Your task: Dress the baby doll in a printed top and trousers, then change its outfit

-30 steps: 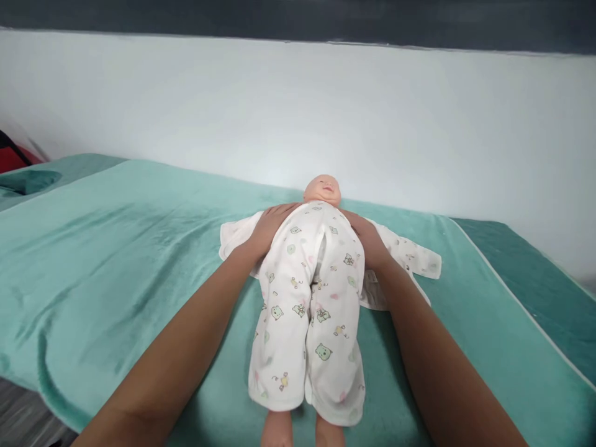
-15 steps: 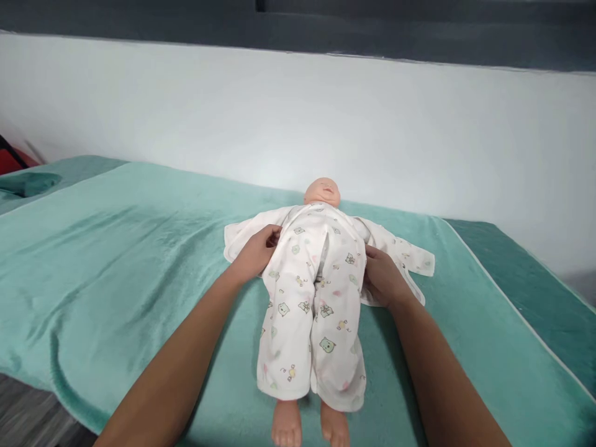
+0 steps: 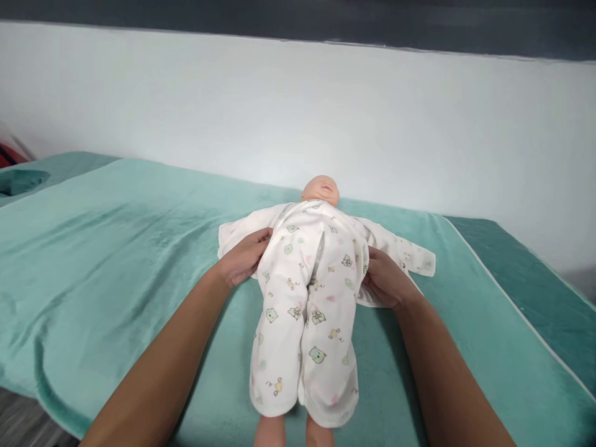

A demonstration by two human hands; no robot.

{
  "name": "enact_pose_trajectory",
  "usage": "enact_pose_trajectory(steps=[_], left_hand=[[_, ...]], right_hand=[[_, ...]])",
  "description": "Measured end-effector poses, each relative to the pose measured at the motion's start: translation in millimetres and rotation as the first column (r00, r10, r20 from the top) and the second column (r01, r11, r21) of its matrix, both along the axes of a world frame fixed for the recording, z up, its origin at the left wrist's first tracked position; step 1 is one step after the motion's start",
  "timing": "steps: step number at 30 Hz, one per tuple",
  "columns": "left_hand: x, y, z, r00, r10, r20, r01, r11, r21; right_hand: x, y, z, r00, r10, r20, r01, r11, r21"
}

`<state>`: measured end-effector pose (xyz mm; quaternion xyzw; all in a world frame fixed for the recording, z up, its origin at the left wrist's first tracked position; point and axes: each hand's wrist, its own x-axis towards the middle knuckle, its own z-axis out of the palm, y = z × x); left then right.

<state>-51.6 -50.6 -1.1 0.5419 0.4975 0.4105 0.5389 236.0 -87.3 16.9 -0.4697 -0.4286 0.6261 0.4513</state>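
Observation:
A baby doll (image 3: 321, 189) lies on its back, head at the far side and bare feet partly cut off by the lower edge. White baby pants (image 3: 307, 310) with bear prints cover its legs and reach up over the belly. Beneath them shows a matching white top (image 3: 395, 248), its sleeves spread to both sides. At the left side of the waist, my left hand (image 3: 246, 254) is closed on the pants' edge. My right hand (image 3: 384, 276) grips the pants at the opposite side, fingertips hidden behind the cloth.
A light green blanket (image 3: 116, 248) with some folds covers the bed. Darker green fabric (image 3: 521, 273) shows at the right side. A white wall (image 3: 298, 112) rises behind the doll's head. Something red (image 3: 12, 155) is at the far left.
My left hand has shifted slightly left and turned, its back showing more. The pants' right side is pulled a little outward. The camera view has moved slightly.

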Motion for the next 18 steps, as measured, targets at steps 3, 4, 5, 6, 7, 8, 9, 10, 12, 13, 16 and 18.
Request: enact_pose_trajectory(steps=[3, 4, 5, 6, 7, 8, 9, 10, 12, 13, 16, 18], left_hand=[[1.7, -0.3, 2.9, 0.987, -0.077, 0.144, 0.105, 0.974, -0.201], [2.2, -0.7, 4.2, 0.981, -0.081, 0.175, 0.118, 0.97, -0.214], [2.6, -1.2, 5.2, 0.977, -0.089, 0.195, 0.131, 0.968, -0.215], [2.8, -1.6, 6.1, 0.974, -0.1, 0.206, 0.144, 0.966, -0.213], [2.9, -2.0, 6.7, 0.971, -0.112, 0.209, 0.157, 0.965, -0.211], [2.8, -2.4, 7.1, 0.971, -0.121, 0.208, 0.166, 0.963, -0.212], [2.6, -2.8, 7.4, 0.971, -0.127, 0.203, 0.17, 0.962, -0.213], [2.3, -3.2, 7.6, 0.972, -0.129, 0.197, 0.171, 0.961, -0.215], [1.8, -4.1, 8.3, 0.977, -0.124, 0.176, 0.163, 0.96, -0.228], [1.7, -4.7, 8.8, 0.979, -0.121, 0.162, 0.158, 0.958, -0.239], [1.7, -6.0, 10.7, 0.983, -0.114, 0.142, 0.148, 0.954, -0.259], [2.1, -6.3, 11.4, 0.981, -0.107, 0.161, 0.147, 0.955, -0.256]], right_hand=[[-4.0, 1.2, -1.4, 0.999, -0.025, -0.041, 0.025, 1.0, 0.009], [-4.6, 2.2, -2.2, 0.998, -0.027, -0.052, 0.028, 1.0, 0.012], [-4.8, 3.4, -3.2, 0.998, -0.024, -0.062, 0.025, 1.0, 0.013], [-4.7, 4.9, -4.2, 0.997, -0.018, -0.072, 0.02, 1.0, 0.014], [-4.3, 6.3, -5.3, 0.996, -0.012, -0.085, 0.013, 1.0, 0.016], [-3.7, 7.7, -6.2, 0.995, -0.005, -0.1, 0.007, 1.0, 0.019], [-3.1, 8.9, -6.8, 0.993, 0.0, -0.118, 0.003, 1.0, 0.022], [-2.5, 9.8, -7.1, 0.991, 0.005, -0.134, -0.002, 1.0, 0.026], [-1.5, 10.7, -6.5, 0.986, 0.024, -0.163, -0.021, 0.999, 0.025], [-1.1, 10.8, -5.9, 0.984, 0.036, -0.176, -0.033, 0.999, 0.02], [0.0, 10.6, -4.3, 0.975, 0.069, -0.21, -0.068, 0.998, 0.012], [1.1, 10.0, -4.5, 0.974, 0.076, -0.213, -0.072, 0.997, 0.026]])
